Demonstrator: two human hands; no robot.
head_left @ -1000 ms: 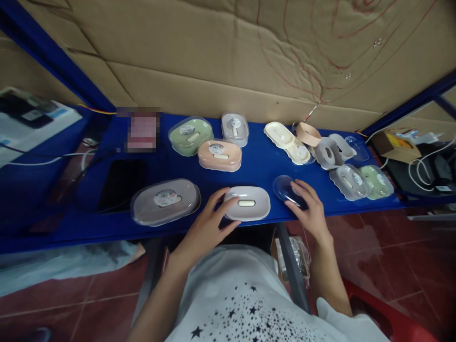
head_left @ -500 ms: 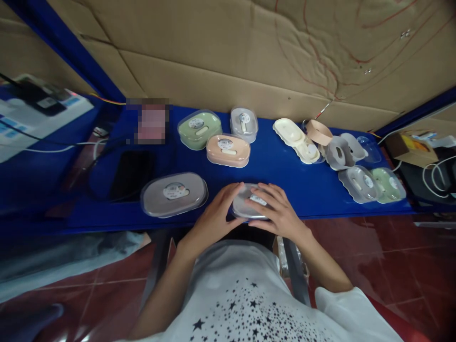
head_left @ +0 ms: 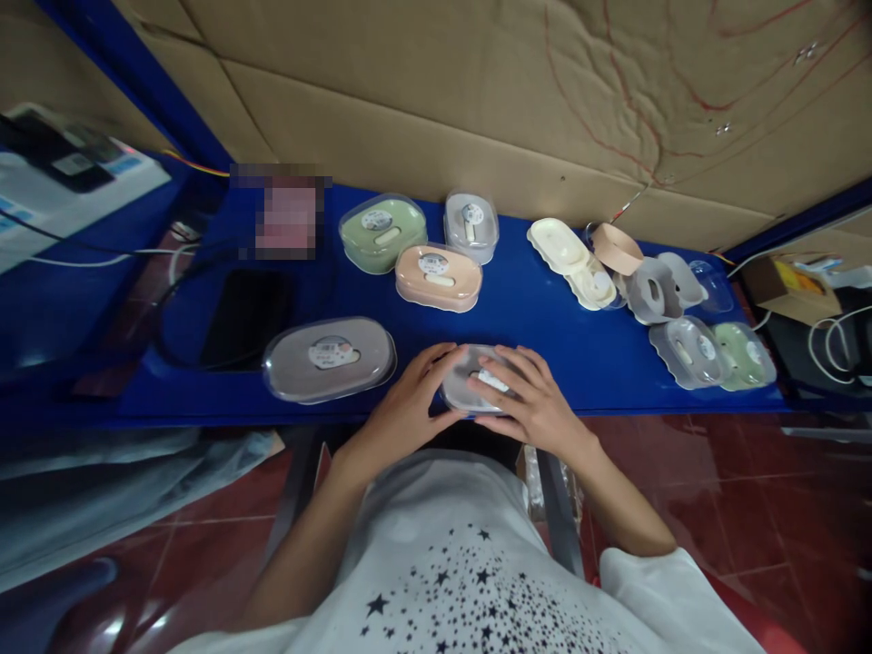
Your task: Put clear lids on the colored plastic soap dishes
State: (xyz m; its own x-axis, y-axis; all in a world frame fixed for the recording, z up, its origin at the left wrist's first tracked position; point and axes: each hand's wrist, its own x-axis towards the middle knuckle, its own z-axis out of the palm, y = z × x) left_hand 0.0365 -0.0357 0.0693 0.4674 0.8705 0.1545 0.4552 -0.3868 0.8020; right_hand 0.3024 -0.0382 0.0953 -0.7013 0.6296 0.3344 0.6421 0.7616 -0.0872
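Note:
A grey plastic box with a clear lid and a white label (head_left: 463, 386) rests at the front edge of the blue table, between my hands. My left hand (head_left: 415, 400) curves round its left end, thumb at the near side and fingers at the far side. Across the right part of the box lies my right hand (head_left: 535, 400), fingers over the lid and partly hiding the label. To the left sits a larger grey lidded box (head_left: 329, 360). Farther back stand a green lidded box (head_left: 381, 234), a peach lidded box (head_left: 440, 277) and another grey lidded box (head_left: 471, 227).
At the right lie cream trays (head_left: 559, 247), a peach ring-shaped piece (head_left: 615, 248), grey parts (head_left: 654, 289), and grey (head_left: 688, 351) and green (head_left: 746, 356) boxes. A black flat object (head_left: 245, 318) lies left. A cardboard wall (head_left: 409, 109) rises behind. Someone's trouser leg (head_left: 136, 500) shows lower left.
The view has shifted slightly, so the table's things sit a little differently in the picture. Both hands stay on the grey box with little visible movement.

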